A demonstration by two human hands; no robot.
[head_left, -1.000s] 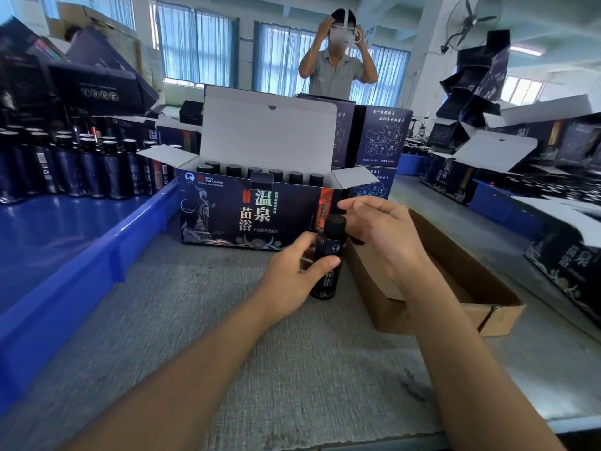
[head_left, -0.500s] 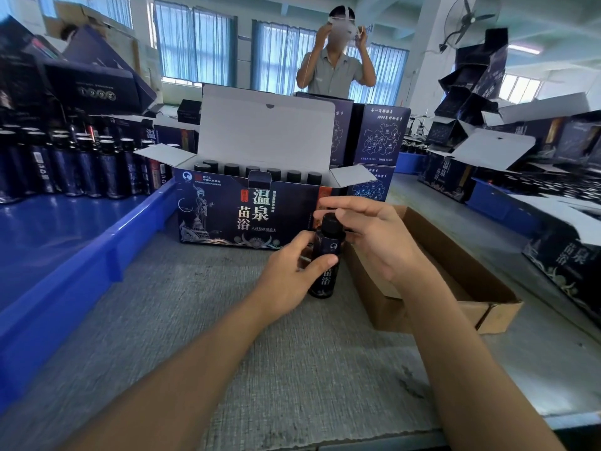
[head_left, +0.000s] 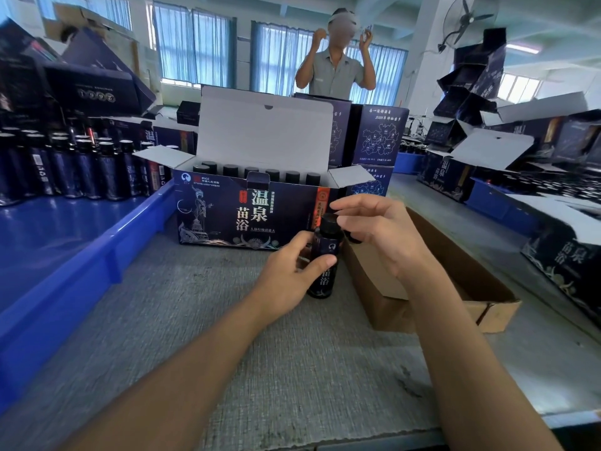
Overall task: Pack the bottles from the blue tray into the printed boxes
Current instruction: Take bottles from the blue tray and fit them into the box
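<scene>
A dark bottle (head_left: 325, 255) with a black cap stands upright in front of the printed box (head_left: 227, 216). My left hand (head_left: 289, 271) grips its body. My right hand (head_left: 380, 236) hovers beside the cap with fingers spread, thumb and fingertips close to the cap; whether they touch it I cannot tell. The printed box stands open, lid up, with a row of several black bottle caps showing inside. The blue tray (head_left: 107, 252) lies at the left with several more dark bottles (head_left: 74, 167) standing at its far end.
An open brown cardboard box (head_left: 461, 288) lies right of the bottle. More printed boxes stand behind (head_left: 377, 141) and at the right (head_left: 566, 252). A person (head_left: 335, 66) stands beyond the table. The grey mat (head_left: 260, 353) covers the table.
My right hand has come off the cap and opened a little, moving slightly right. The bottle stays in my left hand in about the same place.
</scene>
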